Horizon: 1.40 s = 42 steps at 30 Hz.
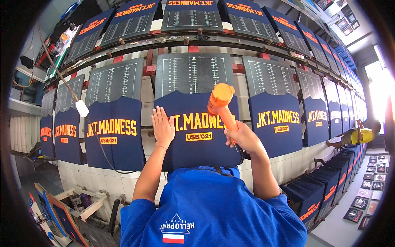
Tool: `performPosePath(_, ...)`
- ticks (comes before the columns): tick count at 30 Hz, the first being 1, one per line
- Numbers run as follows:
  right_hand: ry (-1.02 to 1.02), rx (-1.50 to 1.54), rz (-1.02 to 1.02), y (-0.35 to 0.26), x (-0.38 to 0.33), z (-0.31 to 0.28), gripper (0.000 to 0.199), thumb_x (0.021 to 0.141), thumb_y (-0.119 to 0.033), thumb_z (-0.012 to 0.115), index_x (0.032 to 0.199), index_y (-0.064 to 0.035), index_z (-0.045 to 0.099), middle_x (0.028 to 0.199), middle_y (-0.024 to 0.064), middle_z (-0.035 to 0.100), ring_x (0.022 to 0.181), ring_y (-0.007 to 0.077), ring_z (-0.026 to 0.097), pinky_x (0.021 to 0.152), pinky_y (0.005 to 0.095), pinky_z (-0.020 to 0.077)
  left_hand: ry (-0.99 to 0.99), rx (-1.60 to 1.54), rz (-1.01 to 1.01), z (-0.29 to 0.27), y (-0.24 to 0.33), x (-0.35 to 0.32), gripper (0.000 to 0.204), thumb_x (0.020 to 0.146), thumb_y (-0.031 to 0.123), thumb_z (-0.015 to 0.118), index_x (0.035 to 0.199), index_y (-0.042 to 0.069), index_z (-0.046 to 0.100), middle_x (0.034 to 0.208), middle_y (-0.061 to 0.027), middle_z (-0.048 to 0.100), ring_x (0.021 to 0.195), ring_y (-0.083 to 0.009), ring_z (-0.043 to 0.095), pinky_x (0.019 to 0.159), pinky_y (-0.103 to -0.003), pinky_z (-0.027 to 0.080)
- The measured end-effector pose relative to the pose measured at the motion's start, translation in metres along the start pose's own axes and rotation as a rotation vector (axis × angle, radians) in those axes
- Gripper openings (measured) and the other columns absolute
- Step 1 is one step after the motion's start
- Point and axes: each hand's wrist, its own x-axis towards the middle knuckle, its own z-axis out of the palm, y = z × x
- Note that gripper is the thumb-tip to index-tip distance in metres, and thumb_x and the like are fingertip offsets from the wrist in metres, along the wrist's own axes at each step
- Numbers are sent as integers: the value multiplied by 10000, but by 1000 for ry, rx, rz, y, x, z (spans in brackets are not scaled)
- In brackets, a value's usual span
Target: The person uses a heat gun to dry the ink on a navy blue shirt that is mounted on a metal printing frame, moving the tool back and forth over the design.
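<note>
A navy T-shirt (193, 152) with yellow-orange printed lettering lies stretched over a dark board (194, 74) marked with white scale lines. My left hand (163, 124) rests flat on the shirt's left side, fingers extended, covering the start of the print. In my right hand (243, 138) is the handle of an orange hair dryer (222, 95), held over the right part of the lettering. Its barrel hides some of the print, and a black cord leaves the handle's lower end.
More boards with matching navy shirts (113, 136) (276, 127) stand on both sides and in a far row. A white socket (82, 108) hangs on a cable at the left. Wooden frames (61, 214) lean at the lower left. Another person in yellow (358, 136) is at the far right.
</note>
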Motion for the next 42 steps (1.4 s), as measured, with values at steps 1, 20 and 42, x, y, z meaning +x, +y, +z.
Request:
performPosePath(1,2,1,9,-1,-3,-1,224,920,-161,633,1011,23,543,760,54,599,634,129,626,557,259,501,-8,-9,-8,0,1,3,650,1047,362,390,1518,-77,292,1615,-232,248,1518,-374,185,1246,-481,142)
performPosePath(20,19,10,42,15,-20,-10,254,931,-146,623,1094,36,553,766,50,606,652,121,631,577,252,515,-112,-52,92,-22,7,-48,670,1030,343,430,1535,-65,264,1613,-244,250,1514,-401,191,1239,-496,150)
performPosePath(42,108,32,13,7,-21,-5,274,929,-160,630,1091,42,542,817,53,600,662,130,645,570,247,522,-66,-28,55,-13,9,-34,639,1046,346,374,1525,-69,290,1611,-246,254,1518,-380,192,1244,-487,139)
